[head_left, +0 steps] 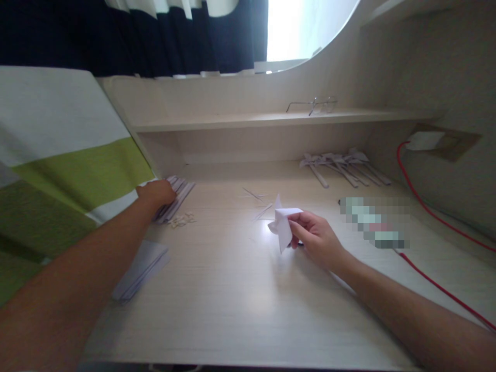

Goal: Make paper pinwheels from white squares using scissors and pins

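Note:
My right hand (pixel 315 238) holds a folded white paper piece (pixel 284 225) upright above the middle of the pale wooden desk (pixel 240 299). My left hand (pixel 157 194) reaches to the far left and rests on a bundle of rolled paper sticks (pixel 176 199) lying by the wall. Whether its fingers grip a stick is hidden. A few small pale scraps (pixel 183 220) lie just beside that bundle. A stack of flat paper sheets (pixel 141 266) lies under my left forearm.
Several finished paper pinwheels on sticks (pixel 343 168) lie at the back right. Glasses (pixel 313 105) rest on the shelf above. A red cable (pixel 422 206) runs along the right side. A green and white striped cloth (pixel 65 165) hangs at the left.

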The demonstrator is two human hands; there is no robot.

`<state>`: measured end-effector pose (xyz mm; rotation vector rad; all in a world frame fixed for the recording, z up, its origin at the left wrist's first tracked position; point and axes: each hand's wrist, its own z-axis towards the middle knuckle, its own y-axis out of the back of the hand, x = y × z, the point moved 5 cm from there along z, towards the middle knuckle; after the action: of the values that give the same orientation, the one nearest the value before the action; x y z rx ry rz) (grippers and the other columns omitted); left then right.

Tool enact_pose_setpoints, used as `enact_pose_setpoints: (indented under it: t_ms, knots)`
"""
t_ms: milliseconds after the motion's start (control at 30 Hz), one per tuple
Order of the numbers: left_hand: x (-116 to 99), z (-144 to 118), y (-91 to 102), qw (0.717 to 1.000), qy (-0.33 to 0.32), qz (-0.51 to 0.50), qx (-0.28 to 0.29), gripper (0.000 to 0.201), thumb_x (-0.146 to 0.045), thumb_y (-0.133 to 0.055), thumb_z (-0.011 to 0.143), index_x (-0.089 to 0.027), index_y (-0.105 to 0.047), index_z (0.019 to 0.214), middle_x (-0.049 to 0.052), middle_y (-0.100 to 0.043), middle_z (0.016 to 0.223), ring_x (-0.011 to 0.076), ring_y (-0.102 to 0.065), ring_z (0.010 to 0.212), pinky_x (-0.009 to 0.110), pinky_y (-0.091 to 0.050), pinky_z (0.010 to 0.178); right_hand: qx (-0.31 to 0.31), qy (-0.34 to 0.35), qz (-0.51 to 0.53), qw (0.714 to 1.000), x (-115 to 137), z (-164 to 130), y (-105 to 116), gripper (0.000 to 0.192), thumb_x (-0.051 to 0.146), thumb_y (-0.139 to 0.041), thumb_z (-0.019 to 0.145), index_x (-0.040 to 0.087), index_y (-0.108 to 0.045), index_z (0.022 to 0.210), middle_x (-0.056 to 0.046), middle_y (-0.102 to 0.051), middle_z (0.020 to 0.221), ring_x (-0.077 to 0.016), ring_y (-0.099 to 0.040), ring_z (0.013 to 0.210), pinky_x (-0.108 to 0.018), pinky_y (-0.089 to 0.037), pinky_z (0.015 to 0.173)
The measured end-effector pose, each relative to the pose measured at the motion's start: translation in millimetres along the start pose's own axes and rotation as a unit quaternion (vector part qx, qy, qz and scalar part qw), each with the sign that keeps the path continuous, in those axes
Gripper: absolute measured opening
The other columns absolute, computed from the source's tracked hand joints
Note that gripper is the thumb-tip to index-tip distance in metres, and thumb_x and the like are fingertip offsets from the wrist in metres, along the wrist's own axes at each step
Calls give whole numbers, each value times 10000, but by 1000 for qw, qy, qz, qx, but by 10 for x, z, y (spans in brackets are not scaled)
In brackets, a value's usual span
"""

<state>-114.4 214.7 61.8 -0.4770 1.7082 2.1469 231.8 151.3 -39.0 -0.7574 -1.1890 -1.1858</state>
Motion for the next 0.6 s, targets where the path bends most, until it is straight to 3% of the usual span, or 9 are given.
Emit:
enact_pose_setpoints:
  t_ms: [133, 233, 300, 333, 467, 533, 600]
  knots:
    - [8, -4, 60, 998, 43, -37, -6, 390, -365, -648, 989, -170, -607, 1324, 114, -632, 1321, 259, -662, 1117, 475, -587, 931, -1, 2, -10, 1000, 1, -1, 9, 266, 400, -623, 960, 150, -703, 923, 3, -623, 610, -130, -567, 535, -248, -428, 516]
    - [-30, -15, -23, 995, 74, -65, -1, 249, -291, -690, 945, -90, -677, 1092, 105, -719, 1065, 226, -696, 932, 373, -589, 801, -18, 7, -20, 1000, 31, 1, 19, 265, 394, -618, 961, 146, -702, 921, 6, -616, 605, -129, -569, 532, -247, -440, 519]
    - [-152, -91, -206, 991, 76, -103, 22, 115, -200, -695, 872, -97, -653, 842, 64, -702, 759, 180, -670, 687, 282, -526, 624, -42, 10, -22, 999, 56, 5, 39, 262, 395, -624, 952, 146, -693, 916, 6, -617, 607, -128, -566, 522, -246, -444, 508]
    - [-252, -158, -333, 988, 65, -136, 43, 82, -192, -670, 860, -128, -632, 827, 41, -687, 703, 159, -644, 598, 258, -490, 554, -57, 10, -21, 998, 67, 8, 52, 262, 401, -630, 945, 147, -686, 915, 6, -620, 614, -126, -563, 514, -243, -439, 496]
    - [-721, -561, -838, 951, 10, -285, 116, 70, -244, -527, 877, -197, -577, 892, -28, -588, 644, 104, -513, 453, 221, -391, 429, -98, 13, 1, 995, 92, 17, 91, 286, 443, -642, 937, 157, -652, 940, 23, -605, 599, -120, -545, 480, -230, -408, 444]
    - [-878, -751, -1017, 932, 1, -332, 145, 175, -293, -476, 906, -206, -601, 994, -68, -465, 578, 92, -395, 399, 212, -333, 396, -109, 21, 17, 994, 104, 18, 98, 296, 462, -643, 940, 166, -639, 944, 43, -575, 568, -112, -525, 459, -223, -394, 428]
    - [-967, -886, -1146, 896, 5, -403, 188, 256, -397, -516, 942, -200, -627, 1062, -79, -413, 574, 79, -339, 405, 196, -290, 391, -114, 29, 34, 993, 118, 13, 97, 310, 481, -652, 936, 173, -632, 954, 49, -572, 581, -105, -520, 452, -218, -390, 419]
